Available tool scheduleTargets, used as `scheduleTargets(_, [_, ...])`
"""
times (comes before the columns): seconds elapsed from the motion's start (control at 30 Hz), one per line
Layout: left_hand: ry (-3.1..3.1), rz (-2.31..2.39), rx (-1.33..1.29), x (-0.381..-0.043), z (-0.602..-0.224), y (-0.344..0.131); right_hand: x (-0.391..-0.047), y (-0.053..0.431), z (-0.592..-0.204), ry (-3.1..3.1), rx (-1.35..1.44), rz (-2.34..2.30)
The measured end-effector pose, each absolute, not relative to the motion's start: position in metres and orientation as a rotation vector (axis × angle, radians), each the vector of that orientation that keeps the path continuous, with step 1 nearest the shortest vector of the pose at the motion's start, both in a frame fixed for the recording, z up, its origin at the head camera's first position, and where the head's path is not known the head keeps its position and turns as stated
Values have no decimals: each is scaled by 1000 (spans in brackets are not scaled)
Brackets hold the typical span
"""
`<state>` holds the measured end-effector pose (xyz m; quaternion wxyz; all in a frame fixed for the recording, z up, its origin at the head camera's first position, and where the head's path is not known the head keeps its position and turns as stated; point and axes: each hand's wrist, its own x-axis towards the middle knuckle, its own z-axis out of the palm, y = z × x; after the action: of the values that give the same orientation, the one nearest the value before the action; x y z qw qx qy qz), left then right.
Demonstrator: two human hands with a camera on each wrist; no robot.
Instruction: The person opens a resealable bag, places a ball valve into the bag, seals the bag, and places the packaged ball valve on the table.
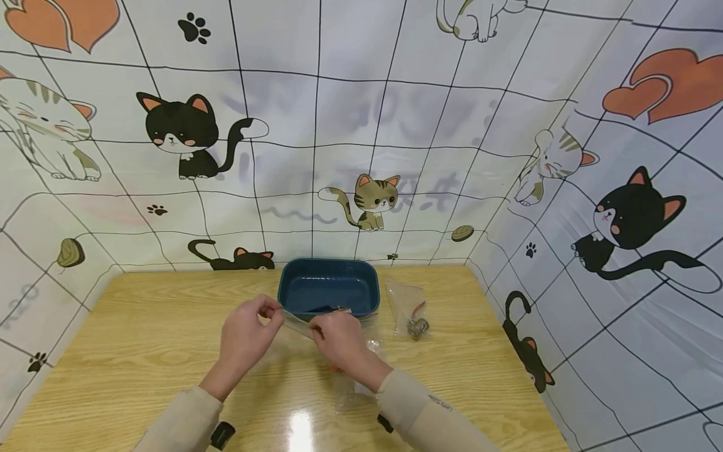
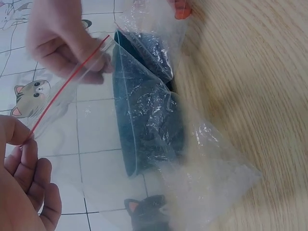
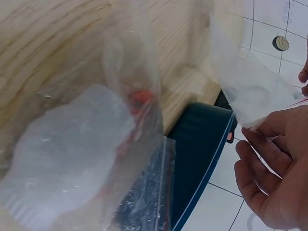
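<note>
Between both hands a clear zip bag (image 2: 144, 110) with a red closure strip (image 2: 72, 79) hangs by its top edge. My left hand (image 1: 248, 333) pinches one end of that edge between thumb and fingers. The other end is pinched by my right hand (image 1: 341, 342). No contents show inside the bag. It hangs at the near side of a dark teal bin (image 1: 327, 282) and overlaps it in the left wrist view. Some small dark items lie at the bin's near inner side in the head view.
Under my right forearm lies another clear bag (image 1: 347, 398), holding a white piece (image 3: 72, 154) and a red-orange piece (image 3: 139, 98). To the bin's right is a clear bag (image 1: 403, 298) with a round greyish lump (image 1: 418, 328). A cat-print sheet (image 1: 282, 207) hangs behind the wooden table (image 1: 169, 326).
</note>
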<state>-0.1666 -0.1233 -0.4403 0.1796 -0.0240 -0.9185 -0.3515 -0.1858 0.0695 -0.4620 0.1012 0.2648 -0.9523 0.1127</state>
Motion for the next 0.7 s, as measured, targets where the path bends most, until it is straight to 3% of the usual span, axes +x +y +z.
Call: scheduleTargets(0.7, [-2758, -1056, -198, -169, -443, -122, -180, 72, -459, -2870, 803, 461])
